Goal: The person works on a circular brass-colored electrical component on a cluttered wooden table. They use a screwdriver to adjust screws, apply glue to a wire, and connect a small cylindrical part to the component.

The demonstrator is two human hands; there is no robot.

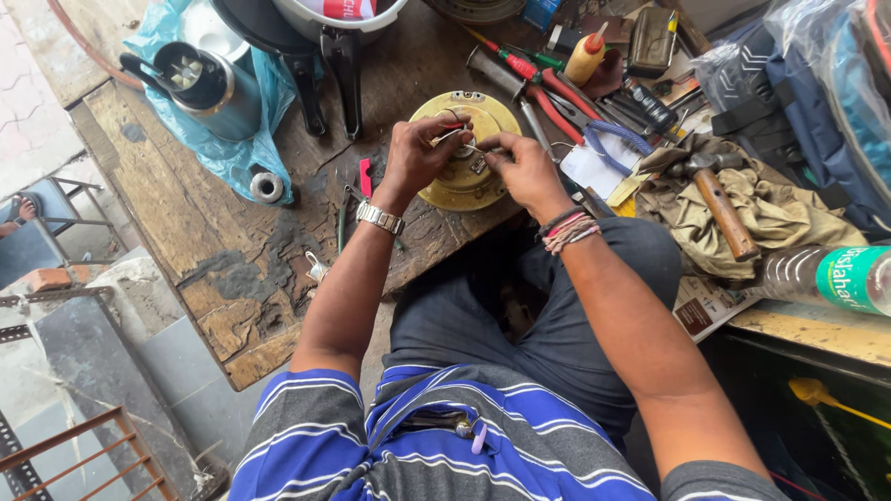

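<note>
Your left hand (418,153) is curled over the round brass-coloured disc (464,153) that lies flat on the worn wooden bench (232,250), right at its near edge above your knees. Its fingers are bent and pinched on a thin wire (453,133) at the disc's middle. Your right hand (524,167) rests on the disc's right side, fingers closed tight on a small metal part (478,165) near the centre; the two sets of fingertips almost meet. Just beyond your right hand lie red-handled pliers (548,97) and a hammer (719,199) on a crumpled cloth (780,218).
</note>
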